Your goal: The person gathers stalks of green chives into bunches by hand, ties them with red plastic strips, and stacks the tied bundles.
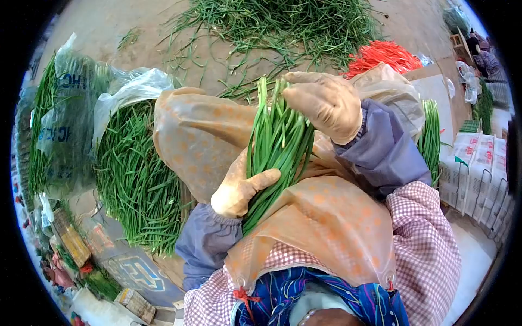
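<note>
A bunch of long green stalks [276,141] lies over my lap, its pale cut ends pointing up and away from me. My left hand [242,185], in a tan glove, is wrapped round the lower part of the bunch with the thumb across the front. My right hand [326,103], also gloved, is at the top right of the bunch, its fingers bent over beside the cut ends. Whether its fingertips pinch any stalk is hard to make out. An orange-patterned translucent apron [321,217] covers my lap and knees.
A big loose heap of greens [293,27] lies on the ground ahead. Red strips [383,57] are piled at its right. A bag of greens [138,174] stands at my left, more stalks [429,138] at my right, near white wrapped crates [473,168]. People are in the background.
</note>
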`<state>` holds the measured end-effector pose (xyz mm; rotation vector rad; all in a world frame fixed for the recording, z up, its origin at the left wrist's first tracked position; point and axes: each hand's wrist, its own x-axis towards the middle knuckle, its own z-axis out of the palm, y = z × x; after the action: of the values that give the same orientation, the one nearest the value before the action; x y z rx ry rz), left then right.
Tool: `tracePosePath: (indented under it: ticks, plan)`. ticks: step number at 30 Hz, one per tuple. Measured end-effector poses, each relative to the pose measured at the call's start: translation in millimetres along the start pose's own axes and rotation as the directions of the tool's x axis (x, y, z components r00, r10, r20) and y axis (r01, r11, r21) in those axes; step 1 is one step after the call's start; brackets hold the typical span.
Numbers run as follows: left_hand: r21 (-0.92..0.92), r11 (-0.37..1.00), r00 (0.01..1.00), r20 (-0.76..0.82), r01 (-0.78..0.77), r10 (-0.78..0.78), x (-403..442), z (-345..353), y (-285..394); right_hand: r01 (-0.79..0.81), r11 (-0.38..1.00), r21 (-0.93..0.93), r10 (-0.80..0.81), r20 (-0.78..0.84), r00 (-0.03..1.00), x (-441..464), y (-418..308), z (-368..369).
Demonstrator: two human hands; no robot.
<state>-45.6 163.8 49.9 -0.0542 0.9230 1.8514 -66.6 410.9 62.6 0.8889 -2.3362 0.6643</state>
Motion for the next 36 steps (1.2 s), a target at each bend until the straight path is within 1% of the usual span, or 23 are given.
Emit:
tracePosePath:
  ticks: [1,2,3,5,7,9,10,13,16,17,18,19,20,21,24,25,26,27,28,29,31,33,36]
  plan:
    - [0.015,1.000,1.000,-0.015,0.010,-0.010,0.3,0.4,0.9,-0.216,0.942,0.258,0.265,-0.171,0.949,-7.4,3.3,10.6]
    - [0.023,1.000,1.000,-0.024,0.005,-0.004,0.6,1.2,1.8,-0.348,0.776,0.526,0.536,-0.257,0.804,-14.3,5.9,21.2]
    - [0.029,1.000,0.999,-0.035,0.000,0.001,0.0,1.8,2.3,-0.428,0.650,0.628,0.700,-0.277,0.658,3.4,4.8,3.5]
    - [0.030,1.000,0.999,-0.050,-0.003,0.005,-2.3,0.7,1.3,-0.541,0.568,0.620,0.806,-0.283,0.520,19.2,10.4,-20.3]
    - [0.021,1.000,0.999,-0.054,-0.004,0.005,-1.8,-1.7,0.2,-0.637,0.674,0.374,0.738,-0.299,0.605,14.6,31.7,-30.1]
    - [0.020,1.000,0.999,-0.049,0.000,0.001,-0.6,-1.5,1.6,-0.372,0.920,0.122,0.378,-0.031,0.925,19.7,11.2,-29.1]
    - [0.018,1.000,0.999,-0.044,0.003,-0.002,0.7,-0.5,1.5,-0.177,0.983,0.038,0.170,0.147,0.974,20.8,-3.5,-27.9]
    - [-0.065,0.997,0.998,-0.055,-0.033,0.030,2.2,7.9,1.5,0.106,0.993,0.056,-0.119,0.356,0.927,12.9,-25.0,-13.4]
    - [-0.075,0.996,0.998,-0.041,-0.055,0.052,1.9,9.3,2.1,0.087,0.995,0.054,-0.098,0.238,0.966,-1.3,-23.2,3.4]
    - [-0.033,0.999,0.999,-0.032,-0.036,0.035,2.7,8.4,3.1,-0.002,0.978,0.209,-0.037,0.183,0.982,5.8,-18.2,-2.9]
    - [-0.002,0.999,0.998,-0.046,-0.034,0.034,2.3,6.2,2.4,-0.249,0.844,0.475,0.299,-0.031,0.954,-2.9,-23.3,11.2]
    - [0.027,0.999,0.998,-0.059,-0.030,0.032,1.5,3.2,0.8,-0.412,0.529,0.742,0.628,-0.016,0.778,-1.4,-21.5,4.2]
    - [0.055,0.998,0.997,-0.070,-0.025,0.029,1.0,1.7,-0.4,-0.368,0.378,0.850,0.762,-0.060,0.645,18.9,-16.2,-12.9]
    - [0.021,1.000,0.996,-0.086,-0.012,0.014,0.5,3.0,0.4,-0.357,0.380,0.853,0.817,-0.129,0.562,23.6,1.7,-28.2]
    - [0.023,1.000,0.994,-0.106,-0.004,0.007,0.4,5.0,0.7,-0.408,0.539,0.737,0.819,-0.345,0.459,21.2,39.6,-44.3]
    - [0.028,0.999,0.994,-0.104,-0.018,0.020,1.8,4.2,0.6,-0.529,0.695,0.487,0.700,-0.289,0.653,20.2,38.6,-46.5]
    - [0.031,0.999,0.994,-0.105,-0.027,0.030,3.1,2.8,-1.4,-0.524,0.738,0.426,0.626,-0.140,0.767,24.3,23.0,-41.2]
    - [0.035,0.999,0.994,-0.104,-0.030,0.033,3.5,2.5,-3.4,-0.509,0.778,0.369,0.540,0.022,0.841,29.8,8.0,-32.1]
    - [0.038,0.999,0.994,-0.105,-0.027,0.030,4.3,3.2,-4.0,-0.354,0.901,0.250,0.323,0.158,0.933,30.1,9.1,-23.1]
    - [0.043,0.999,0.994,-0.107,-0.026,0.030,5.0,3.8,-4.2,-0.297,0.952,0.069,0.281,0.184,0.942,32.0,5.4,-14.7]
    - [0.056,0.998,0.993,-0.112,-0.031,0.037,4.0,4.2,-5.3,-0.321,0.947,0.011,0.304,0.294,0.906,29.9,5.2,-1.8]
    - [0.076,0.996,0.992,-0.109,-0.047,0.056,4.6,2.8,-5.5,-0.510,0.831,0.221,0.374,0.456,0.808,28.6,20.9,7.5]
    - [0.069,0.996,0.994,-0.092,-0.055,0.061,4.7,1.2,-3.9,-0.576,0.709,0.407,0.353,0.502,0.790,33.4,30.2,5.3]
